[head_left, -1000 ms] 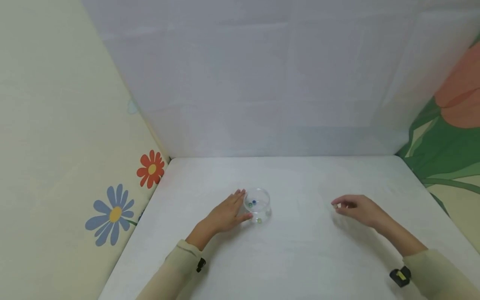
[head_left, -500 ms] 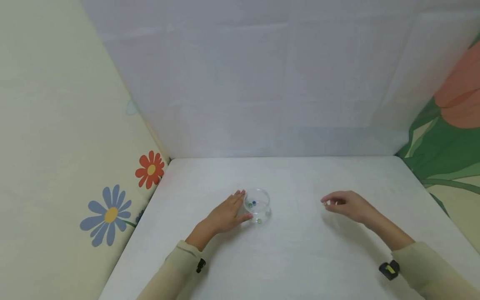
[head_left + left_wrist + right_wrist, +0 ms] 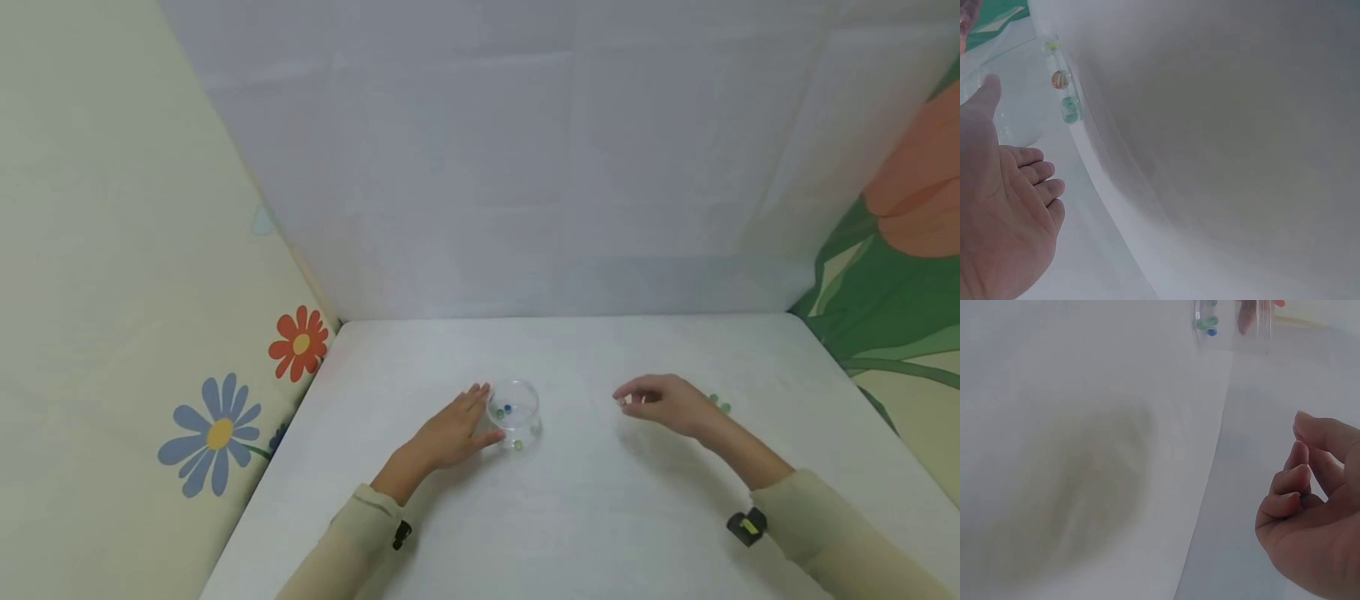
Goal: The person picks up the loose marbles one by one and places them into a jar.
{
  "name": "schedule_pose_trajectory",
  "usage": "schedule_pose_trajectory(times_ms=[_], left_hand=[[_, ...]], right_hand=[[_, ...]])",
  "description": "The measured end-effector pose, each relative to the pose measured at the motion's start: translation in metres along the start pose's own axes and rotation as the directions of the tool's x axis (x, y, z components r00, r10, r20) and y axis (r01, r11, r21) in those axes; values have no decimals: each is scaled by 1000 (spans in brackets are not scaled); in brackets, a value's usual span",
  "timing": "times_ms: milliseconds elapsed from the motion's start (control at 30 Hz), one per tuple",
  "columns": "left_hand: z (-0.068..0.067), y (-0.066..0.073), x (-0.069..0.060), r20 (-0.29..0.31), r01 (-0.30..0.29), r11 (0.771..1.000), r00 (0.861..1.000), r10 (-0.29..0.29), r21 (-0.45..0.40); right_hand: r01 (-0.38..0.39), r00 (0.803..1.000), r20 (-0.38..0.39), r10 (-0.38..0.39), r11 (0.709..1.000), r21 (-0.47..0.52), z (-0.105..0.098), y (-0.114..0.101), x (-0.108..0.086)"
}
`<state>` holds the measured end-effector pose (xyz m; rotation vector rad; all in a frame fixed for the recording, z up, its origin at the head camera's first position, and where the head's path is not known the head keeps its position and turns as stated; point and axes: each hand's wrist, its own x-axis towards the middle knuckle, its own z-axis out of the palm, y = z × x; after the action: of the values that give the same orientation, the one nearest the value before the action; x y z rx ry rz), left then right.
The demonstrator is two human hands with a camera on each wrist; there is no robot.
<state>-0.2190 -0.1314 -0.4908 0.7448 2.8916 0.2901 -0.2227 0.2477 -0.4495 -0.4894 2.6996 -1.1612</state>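
Observation:
A clear round container (image 3: pixel 525 423) stands on the white table with several glass marbles inside, among them a blue marble (image 3: pixel 507 408) and, in the left wrist view, an orange-striped marble (image 3: pixel 1060 79). My left hand (image 3: pixel 448 432) rests against the container's left side. Its fingers are straight and the thumb lies along the near wall. To the right of the container, above the table, my right hand (image 3: pixel 667 403) pinches a small pale marble (image 3: pixel 621 402) between thumb and fingertips. The right wrist view shows the pinch, but the marble is mostly hidden there.
Loose green marbles (image 3: pixel 725 407) lie on the table beyond my right wrist. White cloth (image 3: pixel 585 517) covers the table, and a white backdrop (image 3: pixel 570 167) rises behind it. Flower-patterned panels (image 3: pixel 150 250) flank both sides.
My right hand has moved left toward the container, holding the marble. Green marbles behind that wrist have come into sight. The left hand has stayed at the container.

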Motion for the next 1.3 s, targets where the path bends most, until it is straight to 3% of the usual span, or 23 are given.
schedule_pose_trajectory(times_ms=[567,1300], left_hand=[[0,0,0,-10,6,1000,1000,-6,-10],[0,-2,-1,-14,11,1000,1000,-12,-29]], right_hand=[[63,997,43,-67,995,79,16,-27,27],[131,986,93,-137,989,74,43,-68,55]])
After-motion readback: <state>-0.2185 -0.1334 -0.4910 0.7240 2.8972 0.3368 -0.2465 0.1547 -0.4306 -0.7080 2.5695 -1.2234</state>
